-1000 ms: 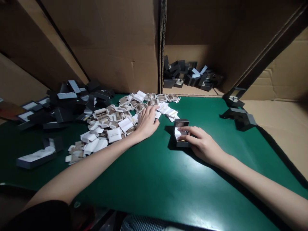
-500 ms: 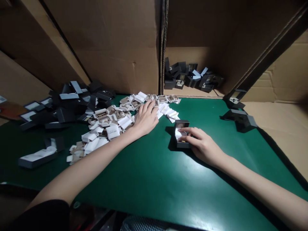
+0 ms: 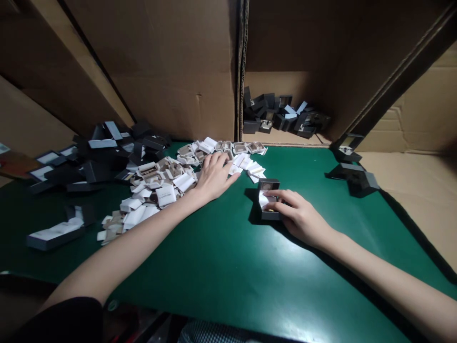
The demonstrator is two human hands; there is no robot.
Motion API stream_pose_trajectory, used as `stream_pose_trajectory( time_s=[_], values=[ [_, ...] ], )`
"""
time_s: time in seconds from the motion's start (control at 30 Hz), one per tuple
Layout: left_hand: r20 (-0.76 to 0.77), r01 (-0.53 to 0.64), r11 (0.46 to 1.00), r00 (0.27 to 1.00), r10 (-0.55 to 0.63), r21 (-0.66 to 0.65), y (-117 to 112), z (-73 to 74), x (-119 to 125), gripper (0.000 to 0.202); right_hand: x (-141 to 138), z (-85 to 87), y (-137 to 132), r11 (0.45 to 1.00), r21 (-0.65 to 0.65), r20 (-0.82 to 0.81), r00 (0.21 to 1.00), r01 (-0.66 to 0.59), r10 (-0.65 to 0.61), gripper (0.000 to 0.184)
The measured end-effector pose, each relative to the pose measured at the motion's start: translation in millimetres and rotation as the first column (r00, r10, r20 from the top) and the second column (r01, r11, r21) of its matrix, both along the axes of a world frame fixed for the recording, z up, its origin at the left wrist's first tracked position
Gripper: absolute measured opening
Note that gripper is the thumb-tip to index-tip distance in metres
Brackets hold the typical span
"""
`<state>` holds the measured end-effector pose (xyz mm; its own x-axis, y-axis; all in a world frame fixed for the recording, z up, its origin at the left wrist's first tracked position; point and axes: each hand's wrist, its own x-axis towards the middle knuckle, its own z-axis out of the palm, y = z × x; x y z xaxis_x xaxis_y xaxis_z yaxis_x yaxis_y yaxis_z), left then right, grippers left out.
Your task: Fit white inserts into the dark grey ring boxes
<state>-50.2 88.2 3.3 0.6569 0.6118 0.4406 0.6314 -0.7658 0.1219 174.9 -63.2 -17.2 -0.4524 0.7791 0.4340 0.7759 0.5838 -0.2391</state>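
My left hand (image 3: 214, 177) lies palm down at the near edge of a heap of small folded white card inserts (image 3: 166, 194). Its fingers are spread, with the tips over the inserts, and the thumb sticks out to the right. Whether a fingertip presses on an insert is hidden. On the green table, my right hand (image 3: 302, 215) grips a small black hinged gift box (image 3: 270, 216) with its lid raised. Two fingers reach into the box over its white lining, while the thumb is out of sight. Something yellowish shows inside below the fingers.
Black boxes (image 3: 94, 169) are heaped at the left, with one open box (image 3: 55, 237) nearer me. Several more dark boxes (image 3: 285, 114) lie inside a cardboard carton (image 3: 296, 52) at the back. Two open boxes (image 3: 362, 180) stand near the table's (image 3: 228, 267) right edge.
My left hand has shifted slightly toward me, and its thumb has swung out from the fingers. My right hand and the gift box are nearly unmoved.
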Motion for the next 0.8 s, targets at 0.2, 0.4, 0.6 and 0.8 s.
stream_pose_trajectory(
  time_s=[0.2,0.4,0.6,0.8],
  values=[
    [0.346,0.099,0.994,0.932,-0.106,0.036,-15,17.6,8,0.025,-1,0.3,0,1.000,0.004,0.010,1.000,0.004,-0.004,0.042],
    [0.780,0.434,0.836,0.626,-0.013,-0.335,-48,37.6,22,0.015,-2,1.9,-1,0.999,0.038,0.016,1.000,0.013,-0.014,0.042],
    [0.815,0.644,0.514,0.529,0.236,-0.566,-66,45.9,27,0.014,-5,5.8,-4,0.992,0.127,-0.074,0.997,0.006,0.003,0.038],
    [0.761,0.698,0.303,0.608,0.228,-0.649,-66,38.1,28,0.012,-4,6.1,-3,0.980,0.195,-0.195,0.981,0.044,-0.006,0.023]
  ],
)
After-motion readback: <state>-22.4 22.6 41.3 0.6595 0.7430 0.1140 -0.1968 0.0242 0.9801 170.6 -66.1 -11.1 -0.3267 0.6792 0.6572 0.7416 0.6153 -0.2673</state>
